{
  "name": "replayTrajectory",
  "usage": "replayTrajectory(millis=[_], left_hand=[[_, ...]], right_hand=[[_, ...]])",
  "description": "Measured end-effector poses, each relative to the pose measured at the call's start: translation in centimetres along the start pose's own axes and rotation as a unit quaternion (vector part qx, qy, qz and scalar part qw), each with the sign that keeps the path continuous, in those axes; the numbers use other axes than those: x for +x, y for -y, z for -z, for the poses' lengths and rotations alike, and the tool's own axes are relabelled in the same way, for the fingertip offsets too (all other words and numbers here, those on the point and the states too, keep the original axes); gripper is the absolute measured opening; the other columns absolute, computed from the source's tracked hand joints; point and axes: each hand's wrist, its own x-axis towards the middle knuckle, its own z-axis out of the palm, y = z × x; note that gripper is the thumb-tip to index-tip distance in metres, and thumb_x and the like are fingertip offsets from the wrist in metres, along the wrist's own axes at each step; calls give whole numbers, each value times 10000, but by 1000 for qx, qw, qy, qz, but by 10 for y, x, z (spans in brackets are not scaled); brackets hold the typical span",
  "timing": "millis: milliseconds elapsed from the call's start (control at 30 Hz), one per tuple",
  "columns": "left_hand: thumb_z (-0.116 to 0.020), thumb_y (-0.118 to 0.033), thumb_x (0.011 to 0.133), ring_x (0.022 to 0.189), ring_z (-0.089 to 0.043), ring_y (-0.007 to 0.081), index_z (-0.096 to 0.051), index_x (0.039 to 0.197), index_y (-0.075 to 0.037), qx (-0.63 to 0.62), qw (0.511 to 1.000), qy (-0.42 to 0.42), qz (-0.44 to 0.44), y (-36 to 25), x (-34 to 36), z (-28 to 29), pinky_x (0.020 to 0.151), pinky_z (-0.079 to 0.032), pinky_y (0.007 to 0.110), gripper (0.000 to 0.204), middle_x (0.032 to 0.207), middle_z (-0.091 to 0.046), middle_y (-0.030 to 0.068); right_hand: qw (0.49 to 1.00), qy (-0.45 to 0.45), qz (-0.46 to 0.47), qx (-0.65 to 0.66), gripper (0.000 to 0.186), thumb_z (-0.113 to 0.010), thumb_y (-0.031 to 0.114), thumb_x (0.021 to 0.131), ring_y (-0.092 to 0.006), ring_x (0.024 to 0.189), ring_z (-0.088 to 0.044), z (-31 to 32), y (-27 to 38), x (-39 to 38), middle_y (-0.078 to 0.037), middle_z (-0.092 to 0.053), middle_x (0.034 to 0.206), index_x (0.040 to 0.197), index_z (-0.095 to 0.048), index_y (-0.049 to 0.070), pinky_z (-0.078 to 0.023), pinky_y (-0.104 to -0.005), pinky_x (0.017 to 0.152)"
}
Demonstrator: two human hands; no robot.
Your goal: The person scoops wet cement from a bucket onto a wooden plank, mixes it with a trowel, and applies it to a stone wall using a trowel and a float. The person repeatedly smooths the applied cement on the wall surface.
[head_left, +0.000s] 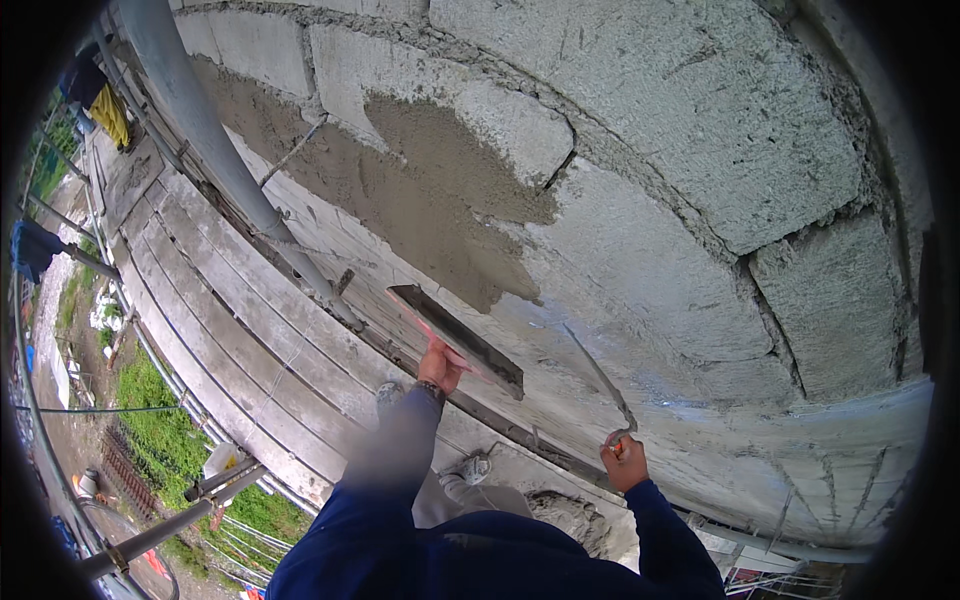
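My left hand (pixel 440 367) is closed around the underside of a long rectangular mortar board (pixel 460 345), dark grey on its face and pink along its edge and back. The board is tilted close beside the block wall (pixel 640 270). On the right, my right hand (pixel 625 462) grips the orange handle of a trowel (pixel 600 375), whose blade shows nearly edge-on and points up toward the wall. Whether the blade touches the wall I cannot tell. Wet mortar (pixel 420 200) covers a brown-grey patch of the blocks beyond both tools.
A grey scaffold pole (pixel 210 120) rises at the left, by a walkway of planks (pixel 240 310). A mortar heap (pixel 565 520) lies near my feet. Someone in yellow trousers (pixel 108 115) stands far left. Rails (pixel 170 390) edge the walkway, with grass and ground below.
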Motion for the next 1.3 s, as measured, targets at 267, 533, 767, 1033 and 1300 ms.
replayTrajectory(millis=[267, 533, 767, 1033, 1300], left_hand=[[-522, -267, 1033, 772, -640, 252, -555, 999, -109, -52, 997, 12, -49, -1, 17, -122, 748, -582, 455, 165, 859, -591, 40], [-492, -280, 1050, 895, -670, 274, -553, 1241, -82, 69, 984, -2, -164, -157, -41, -255, 851, -590, 449, 282, 1078, -639, 86], [-498, -326, 1039, 1076, -647, 299, -573, 1246, -95, 32, 954, 126, -270, -272, -117, -331, 912, -556, 475, 319, 1197, -647, 110], [-467, -310, 1041, 1086, -635, 262, -588, 1266, -72, 41, 942, 279, -183, -231, -158, -169, 977, -517, 441, 349, 1223, -647, 110], [-472, -325, 1036, 1102, -630, 269, -589, 1275, -65, -23, 985, 144, -90, -84, -151, 4, 992, -507, 442, 371, 1232, -648, 111]], right_hand=[[982, -60, -150, -102, 248, -660, 262, 788, -407, 720, -654, -42, -148, -118, -211, -661, 744, 830, -642, 19, -512, -472, 662], [995, -11, -87, -56, 216, -647, 233, 786, -347, 757, -652, -122, -192, -89, -197, -641, 807, 759, -586, 27, -510, -481, 651], [999, 14, -41, 8, 287, -694, 233, 801, -228, 544, -583, -117, -85, -34, -128, -574, 626, 770, -532, -2, -463, -405, 520], [999, -11, 34, -25, 266, -709, 243, 811, -237, 508, -567, -80, -49, -53, -125, -580, 610, 827, -591, 5, -457, -398, 525], [876, 136, 386, -256, 204, -698, 239, 761, -373, 703, -655, 19, 49, -14, -171, -645, 722, 757, -676, 36, -529, -464, 658]])
